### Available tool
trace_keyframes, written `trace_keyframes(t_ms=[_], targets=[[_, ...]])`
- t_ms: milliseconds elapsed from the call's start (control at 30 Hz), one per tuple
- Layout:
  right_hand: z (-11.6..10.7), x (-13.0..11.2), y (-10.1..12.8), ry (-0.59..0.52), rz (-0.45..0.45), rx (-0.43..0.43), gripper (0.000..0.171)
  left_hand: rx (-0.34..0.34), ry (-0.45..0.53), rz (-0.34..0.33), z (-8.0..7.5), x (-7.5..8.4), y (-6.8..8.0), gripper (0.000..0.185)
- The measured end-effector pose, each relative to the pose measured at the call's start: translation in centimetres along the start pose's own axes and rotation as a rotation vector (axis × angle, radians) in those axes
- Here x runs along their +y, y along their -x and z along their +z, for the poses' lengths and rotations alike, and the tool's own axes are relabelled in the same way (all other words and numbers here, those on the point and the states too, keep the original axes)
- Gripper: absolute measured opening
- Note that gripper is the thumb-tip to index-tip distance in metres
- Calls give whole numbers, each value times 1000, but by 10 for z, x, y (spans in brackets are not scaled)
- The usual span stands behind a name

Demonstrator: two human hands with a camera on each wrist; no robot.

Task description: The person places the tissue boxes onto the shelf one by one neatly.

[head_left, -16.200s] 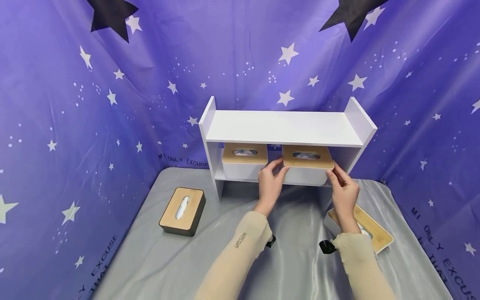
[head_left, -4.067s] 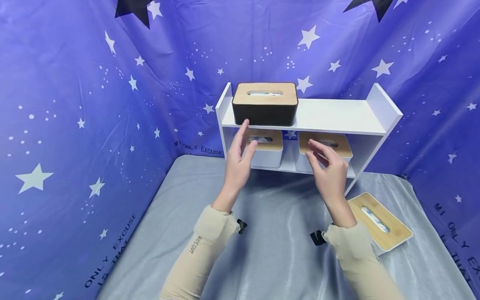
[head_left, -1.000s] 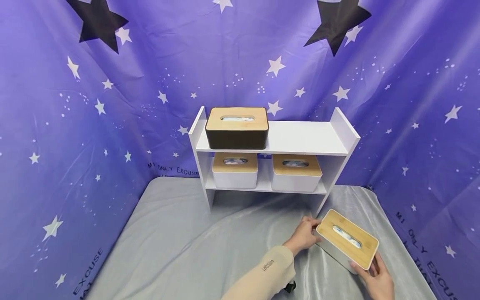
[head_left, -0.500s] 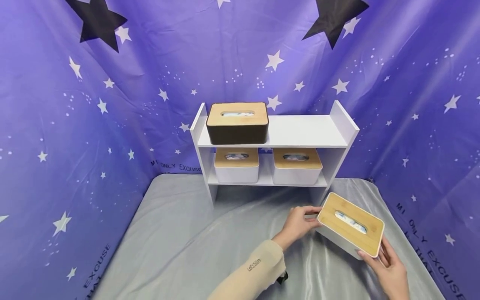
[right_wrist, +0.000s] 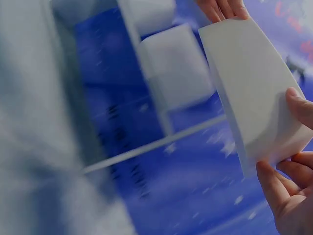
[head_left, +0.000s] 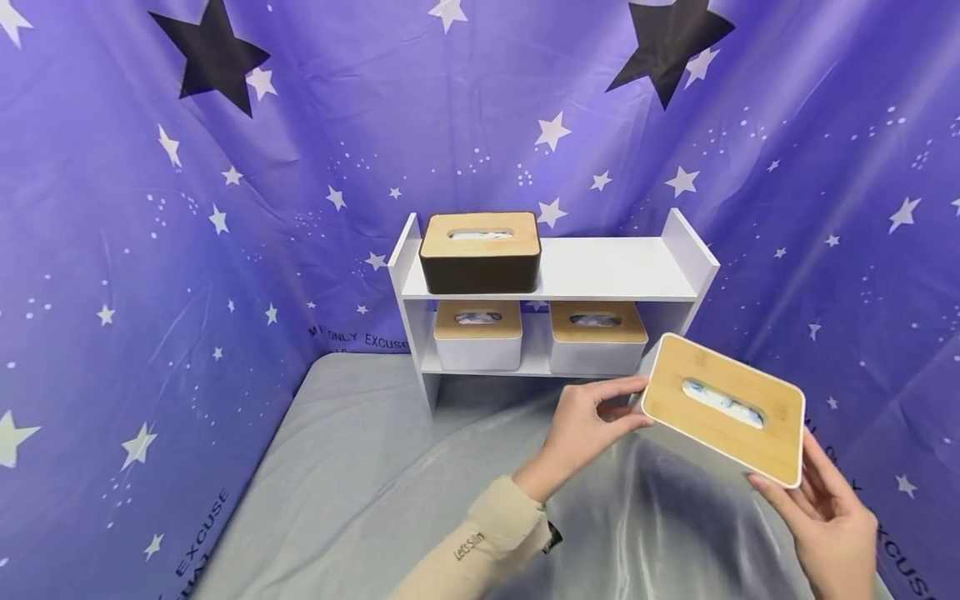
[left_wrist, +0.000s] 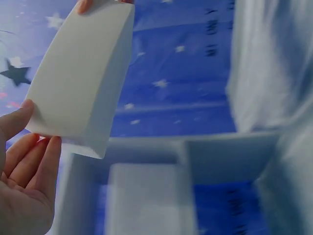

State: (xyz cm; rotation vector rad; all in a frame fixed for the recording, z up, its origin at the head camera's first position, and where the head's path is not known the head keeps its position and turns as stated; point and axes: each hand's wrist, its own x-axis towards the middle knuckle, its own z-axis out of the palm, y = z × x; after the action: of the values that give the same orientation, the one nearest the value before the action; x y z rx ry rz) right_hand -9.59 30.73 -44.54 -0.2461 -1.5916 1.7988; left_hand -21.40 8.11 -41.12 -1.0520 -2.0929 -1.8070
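A white tissue box with a bamboo lid (head_left: 723, 408) is held in the air between both hands, tilted toward me, in front of the right end of the white shelf (head_left: 615, 271). My left hand (head_left: 596, 417) pinches its left end. My right hand (head_left: 821, 500) grips its lower right corner. The left wrist view shows the box's white side (left_wrist: 80, 78) with my fingers (left_wrist: 29, 161) at its near end. In the right wrist view the white box (right_wrist: 252, 88) sits between my thumb and fingers (right_wrist: 288, 191).
A black tissue box (head_left: 480, 250) stands on the left of the shelf's top board. Two white tissue boxes (head_left: 477, 333) (head_left: 596, 336) sit side by side on the lower board. Grey satin cloth (head_left: 390, 467) covers the table, and purple star fabric (head_left: 150, 250) walls it in.
Both hands have lifted the white tissue box off the cloth at the right and raised it toward the shelf, tilting its lid toward me.
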Motion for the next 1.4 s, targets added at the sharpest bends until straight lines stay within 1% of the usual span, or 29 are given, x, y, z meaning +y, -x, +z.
trace_keyframes(t_ms=[100, 167, 233, 333, 367, 433, 467, 500, 567, 600, 667, 700, 767, 900, 1033, 1100, 1167, 1233, 1300, 1400], targets=[[11, -21, -5, -53, -106, -64, 81, 34, -35, 134, -15, 17, -6, 44], [20, -33, -10, -97, -165, -112, 80, 54, -21, 198, -25, 28, -10, 45], [30, -44, -15, -135, -211, -149, 79, 76, -39, 252, -34, 36, -15, 44], [49, -58, -26, -138, -259, -151, 71, 125, -34, 287, -48, 46, -23, 43], [56, -62, -31, -112, -274, -146, 69, 143, -43, 294, -53, 49, -26, 44], [70, -68, -40, -113, -303, -151, 64, 183, -51, 299, -61, 53, -32, 45], [77, -70, -44, -94, -316, -149, 62, 203, -52, 298, -65, 55, -35, 45], [84, -72, -49, -97, -328, -152, 61, 221, -53, 295, -69, 57, -39, 46], [98, -75, -60, -69, -345, -160, 60, 249, -61, 282, -77, 59, -48, 46], [106, -76, -67, -84, -349, -171, 59, 262, -64, 273, -81, 60, -53, 46], [119, -78, -80, -14, -350, -171, 57, 280, -98, 242, -88, 60, -64, 45], [125, -78, -86, 4, -349, -173, 57, 285, -114, 224, -91, 59, -69, 45], [136, -77, -98, 50, -343, -181, 55, 281, -139, 183, -95, 55, -78, 47], [151, -69, -113, 104, -344, -184, 52, 247, -150, 109, -97, 43, -84, 54], [164, -59, -123, 156, -354, -164, 48, 175, -177, 52, -92, 32, -86, 64], [170, -56, -126, 159, -350, -138, 47, 126, -199, 25, -88, 27, -85, 69], [175, -52, -128, 156, -340, -109, 47, 86, -225, -2, -85, 25, -85, 73], [179, -49, -129, 167, -317, -101, 50, 65, -260, -29, -82, 22, -87, 76], [182, -46, -129, 184, -294, -115, 54, 56, -303, -58, -79, 21, -89, 79], [186, -44, -131, 201, -274, -165, 60, 44, -360, -110, -76, 22, -97, 82]])
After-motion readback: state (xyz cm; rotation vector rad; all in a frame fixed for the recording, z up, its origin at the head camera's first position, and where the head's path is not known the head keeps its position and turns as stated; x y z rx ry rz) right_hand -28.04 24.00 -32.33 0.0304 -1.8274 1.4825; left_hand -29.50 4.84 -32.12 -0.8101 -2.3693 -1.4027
